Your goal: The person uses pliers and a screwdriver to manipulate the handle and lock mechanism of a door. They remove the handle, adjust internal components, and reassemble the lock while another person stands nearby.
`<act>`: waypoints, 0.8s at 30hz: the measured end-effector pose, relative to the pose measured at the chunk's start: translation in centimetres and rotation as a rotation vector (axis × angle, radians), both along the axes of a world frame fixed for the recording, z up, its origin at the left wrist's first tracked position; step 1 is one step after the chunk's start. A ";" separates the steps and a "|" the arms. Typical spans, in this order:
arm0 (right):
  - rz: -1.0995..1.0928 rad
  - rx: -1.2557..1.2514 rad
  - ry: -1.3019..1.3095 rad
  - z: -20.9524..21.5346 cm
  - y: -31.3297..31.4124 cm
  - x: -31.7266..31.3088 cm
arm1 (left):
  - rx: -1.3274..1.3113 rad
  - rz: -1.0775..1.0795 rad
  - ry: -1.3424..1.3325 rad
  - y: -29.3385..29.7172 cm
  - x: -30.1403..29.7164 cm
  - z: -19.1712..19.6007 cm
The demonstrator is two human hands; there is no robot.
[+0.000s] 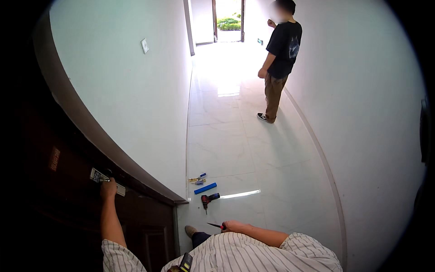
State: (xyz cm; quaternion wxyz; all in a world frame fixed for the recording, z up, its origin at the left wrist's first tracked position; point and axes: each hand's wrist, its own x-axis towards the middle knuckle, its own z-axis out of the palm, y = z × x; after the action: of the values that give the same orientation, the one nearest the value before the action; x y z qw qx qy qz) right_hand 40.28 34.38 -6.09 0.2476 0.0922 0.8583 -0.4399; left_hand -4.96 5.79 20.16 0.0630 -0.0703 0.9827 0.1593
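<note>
On the left, my left hand (108,188) is closed around the lever handle of a dark brown door (136,211). Its metal lock plate (120,190) shows on both sides of my fingers. In front of my belly, my right hand (235,226) grips a slim pointed tool (214,225) with a dark tapering end and a red-and-black handle; its exact kind is too small to make out. The tool's tip points left, toward the door side. Most of the handle is hidden by my fingers.
A red-and-black cordless drill (208,199), a blue bar-shaped case (205,188) and several small blue and yellow pieces (198,180) lie on the tiled floor (226,154). Another person (283,50) stands farther along by the right wall. A bright doorway (229,22) ends the corridor.
</note>
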 end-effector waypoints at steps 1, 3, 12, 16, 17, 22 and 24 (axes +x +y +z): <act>-0.002 0.002 0.010 0.0 0.0 0.0 | -0.001 -0.006 0.006 -0.1 -0.1 -0.1; -0.002 -0.011 0.010 -0.1 0.1 -0.1 | -0.002 -0.018 0.018 -0.1 -0.1 -0.2; -0.017 -0.033 -0.039 1.3 0.0 -0.1 | -0.028 0.000 0.054 0.4 0.4 0.1; -0.006 -0.008 -0.048 1.2 -0.1 -0.2 | -0.018 -0.016 0.088 0.0 0.0 -0.4; -0.014 -0.008 -0.045 1.0 -0.2 0.0 | -0.020 -0.015 0.092 0.3 0.3 -0.3; -0.018 -0.027 -0.039 1.0 -0.2 0.1 | -0.038 -0.012 0.081 1.3 1.6 1.1; -0.013 -0.012 -0.039 1.1 -0.3 0.0 | -0.040 -0.004 0.061 0.9 0.9 0.7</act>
State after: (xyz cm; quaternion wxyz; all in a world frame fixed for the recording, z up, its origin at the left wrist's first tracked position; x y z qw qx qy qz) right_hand 40.29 34.12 -5.01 0.2621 0.1047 0.8500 -0.4448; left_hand -4.02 6.67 20.87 0.0321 -0.0647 0.9873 0.1416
